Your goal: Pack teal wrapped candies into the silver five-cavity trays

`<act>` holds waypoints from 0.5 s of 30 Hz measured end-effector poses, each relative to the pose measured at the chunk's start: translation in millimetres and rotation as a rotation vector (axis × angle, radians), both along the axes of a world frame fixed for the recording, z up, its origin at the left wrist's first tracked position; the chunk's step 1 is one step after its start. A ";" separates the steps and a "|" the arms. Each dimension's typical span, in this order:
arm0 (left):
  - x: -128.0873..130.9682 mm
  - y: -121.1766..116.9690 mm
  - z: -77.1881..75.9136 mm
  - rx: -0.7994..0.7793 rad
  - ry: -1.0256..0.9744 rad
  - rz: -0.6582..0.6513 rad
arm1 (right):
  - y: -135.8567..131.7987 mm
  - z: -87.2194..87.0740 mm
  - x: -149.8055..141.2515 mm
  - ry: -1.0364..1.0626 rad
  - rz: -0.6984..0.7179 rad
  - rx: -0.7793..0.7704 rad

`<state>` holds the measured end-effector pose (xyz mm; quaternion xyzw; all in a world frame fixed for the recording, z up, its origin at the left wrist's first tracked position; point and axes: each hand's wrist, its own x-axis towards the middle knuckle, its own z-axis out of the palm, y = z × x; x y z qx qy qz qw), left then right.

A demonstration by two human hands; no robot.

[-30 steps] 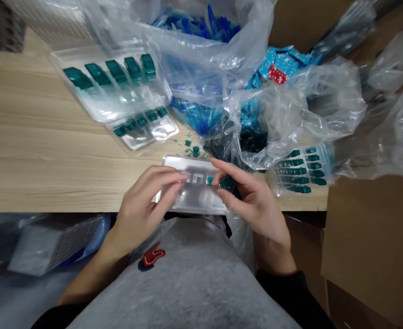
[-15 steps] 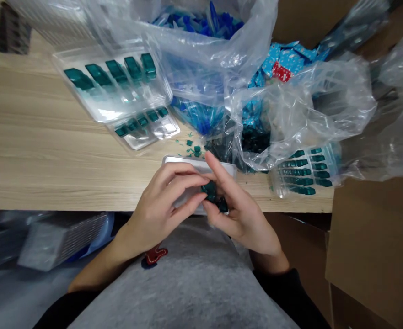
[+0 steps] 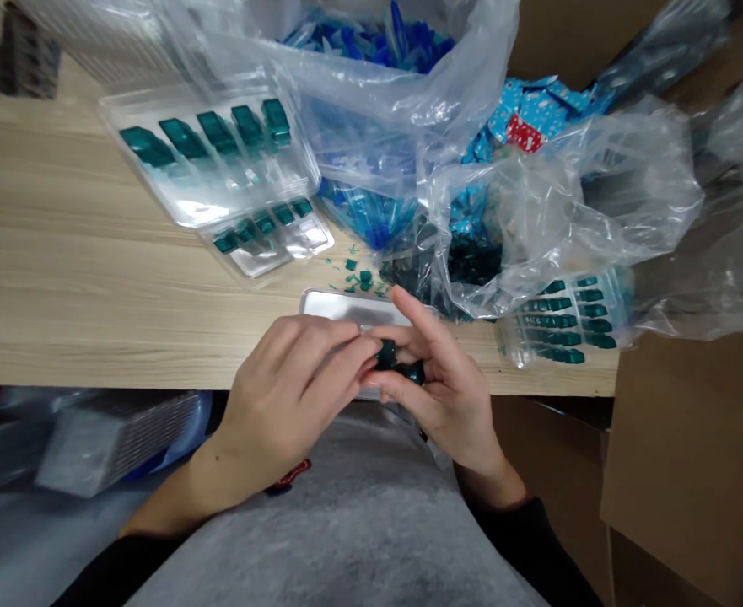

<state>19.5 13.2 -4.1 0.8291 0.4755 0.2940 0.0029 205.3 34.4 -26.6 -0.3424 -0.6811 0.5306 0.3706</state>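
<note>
My left hand (image 3: 292, 384) and my right hand (image 3: 438, 379) meet just in front of the table edge, fingers pinched together around small dark teal plastic pieces (image 3: 398, 361). The right hand cups several of them; the left hand's fingertips pinch one at the cluster's left side. Behind the hands lies a clear plastic blister tray (image 3: 346, 305) on the wooden table (image 3: 80, 287), partly hidden by my fingers.
Two clear trays with teal pieces (image 3: 219, 152) lie at the back left. Loose teal bits (image 3: 355, 274) sit near the tray. Clear bags of blue and teal parts (image 3: 409, 101) crowd the back right, with a filled tray (image 3: 567, 316) at the right edge. Cardboard boxes (image 3: 687, 472) stand at the right.
Both hands drew back from the blister tray toward my body and closed together; the left fingers now pinch at the teal pieces held in the right hand.
</note>
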 end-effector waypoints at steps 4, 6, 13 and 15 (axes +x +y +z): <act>2.6 -0.3 1.6 0.116 0.088 -0.012 | 1.6 3.3 2.0 0.045 0.053 -0.028; 4.2 1.6 0.6 0.153 0.109 -0.005 | 2.7 5.1 3.4 0.034 0.055 -0.021; 4.5 6.2 -1.2 -0.074 -0.162 0.022 | -0.1 8.5 1.9 0.072 0.078 -0.110; 2.7 4.9 0.0 -0.202 -0.303 0.002 | -2.8 8.6 -2.0 0.110 0.019 -0.125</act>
